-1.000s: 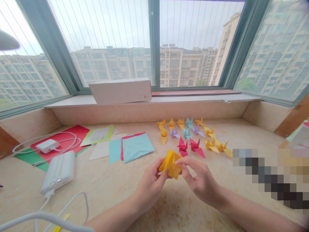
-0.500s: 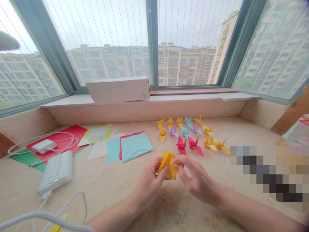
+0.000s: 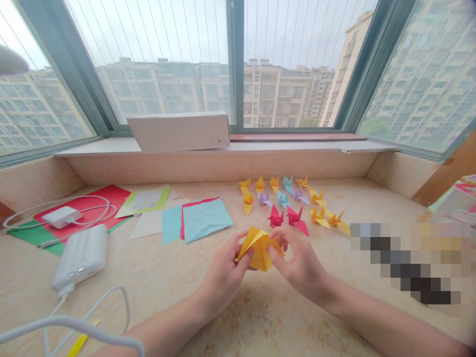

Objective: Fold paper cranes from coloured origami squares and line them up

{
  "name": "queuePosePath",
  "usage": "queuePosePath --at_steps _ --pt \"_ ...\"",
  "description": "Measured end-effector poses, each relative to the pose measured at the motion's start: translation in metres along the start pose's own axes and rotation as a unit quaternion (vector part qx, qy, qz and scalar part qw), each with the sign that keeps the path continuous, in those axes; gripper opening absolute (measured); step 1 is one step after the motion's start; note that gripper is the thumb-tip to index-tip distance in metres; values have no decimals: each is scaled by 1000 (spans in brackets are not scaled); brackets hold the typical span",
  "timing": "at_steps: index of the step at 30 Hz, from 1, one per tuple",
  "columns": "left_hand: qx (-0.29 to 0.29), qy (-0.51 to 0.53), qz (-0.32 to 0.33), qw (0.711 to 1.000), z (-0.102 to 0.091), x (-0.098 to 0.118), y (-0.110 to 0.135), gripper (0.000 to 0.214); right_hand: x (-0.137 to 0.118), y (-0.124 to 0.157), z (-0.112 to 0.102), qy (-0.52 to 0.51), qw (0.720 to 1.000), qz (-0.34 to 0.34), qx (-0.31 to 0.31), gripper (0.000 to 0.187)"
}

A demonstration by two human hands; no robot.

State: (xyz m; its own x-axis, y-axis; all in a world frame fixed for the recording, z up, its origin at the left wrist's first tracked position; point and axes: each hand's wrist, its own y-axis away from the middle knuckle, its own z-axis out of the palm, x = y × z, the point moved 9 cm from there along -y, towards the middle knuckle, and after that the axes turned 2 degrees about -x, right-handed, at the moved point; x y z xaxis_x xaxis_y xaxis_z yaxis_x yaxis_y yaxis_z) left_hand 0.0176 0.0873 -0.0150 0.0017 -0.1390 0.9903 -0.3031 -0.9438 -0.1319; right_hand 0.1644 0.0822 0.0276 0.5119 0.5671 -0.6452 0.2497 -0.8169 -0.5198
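A partly folded yellow sheet of origami paper (image 3: 261, 252) is held up over the stone counter between my two hands. My left hand (image 3: 227, 265) pinches its left side, with the thumb on the near face. On the right edge, my right hand (image 3: 301, 258) grips the paper between thumb and fingers; some fingertips are hidden behind it. Just beyond my hands stand folded paper cranes: a red crane (image 3: 296, 220), another red crane (image 3: 275, 216), a purple crane (image 3: 264, 198), a blue crane (image 3: 287, 184) and several yellow ones, such as a yellow crane (image 3: 248, 202).
To the left lie blue paper squares (image 3: 208, 220), a red sheet (image 3: 111, 196), a green sheet (image 3: 22, 233) and a white power bank (image 3: 81, 258) with a charging cable (image 3: 74, 322). A white box (image 3: 180, 133) rests on the window sill. A blurred-out patch covers the right side.
The yellow paper has been spread wider, showing more of its face. My right hand has shifted slightly along its right edge. The whole view has tilted a little.
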Motion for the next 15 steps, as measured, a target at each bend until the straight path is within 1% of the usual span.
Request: queuePosePath --at_steps 3,6,9,12,15 --pt "12 -11 3 1000 -2 0 1 46 5 -1 -7 -25 999 24 31 24" --pt "7 -12 13 1000 0 2 1 42 7 -2 -13 -28 998 37 47 22" --pt "-2 9 17 1000 2 5 2 41 6 -6 -11 -28 999 36 28 14" --pt "8 15 21 1000 1 7 2 40 5 -8 -8 -25 999 33 9 13" --pt "8 26 23 999 1 7 2 39 6 -8 -6 -38 999 34 3 13"
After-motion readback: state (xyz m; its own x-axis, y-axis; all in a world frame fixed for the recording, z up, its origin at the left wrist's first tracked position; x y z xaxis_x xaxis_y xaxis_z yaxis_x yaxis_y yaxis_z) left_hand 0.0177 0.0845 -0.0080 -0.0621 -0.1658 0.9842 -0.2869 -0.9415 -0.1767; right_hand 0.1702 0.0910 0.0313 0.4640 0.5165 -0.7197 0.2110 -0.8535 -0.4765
